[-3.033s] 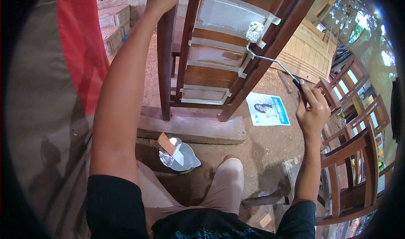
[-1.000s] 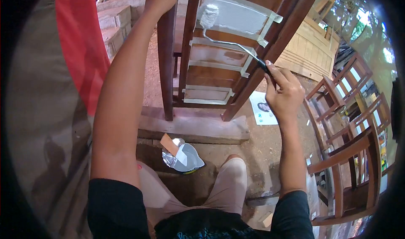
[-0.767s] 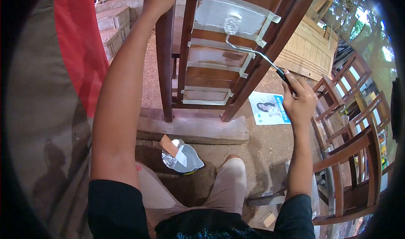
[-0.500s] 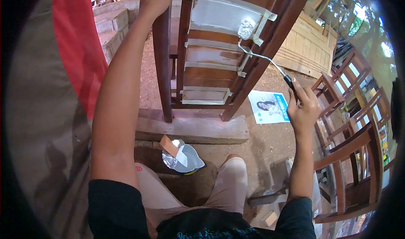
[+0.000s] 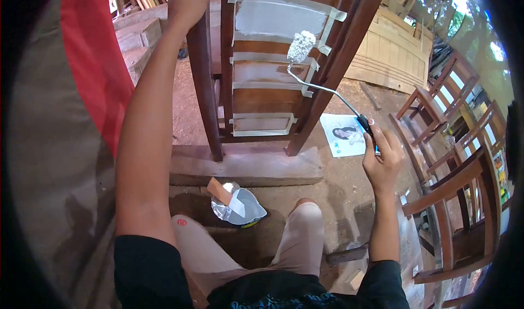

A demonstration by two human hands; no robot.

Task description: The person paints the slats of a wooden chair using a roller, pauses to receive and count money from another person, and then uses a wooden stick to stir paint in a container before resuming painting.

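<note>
Moved: paint roller (image 5: 301,46) dropped from the white top panel to the taped slat below.
Right hand (image 5: 382,159): closed around roller handle.
Left hand (image 5: 184,6): gripping chair leg (image 5: 202,79).

At 12 o'clock, chair frame (image 5: 262,63) upright on beam (image 5: 245,167). Paint tin (image 5: 238,206) on ground just before beam. Leaflet (image 5: 344,134) on ground, 2 o'clock. Spare chairs (image 5: 453,189), 3 o'clock. Roller (image 5: 301,46) against chair frame slat.
</note>
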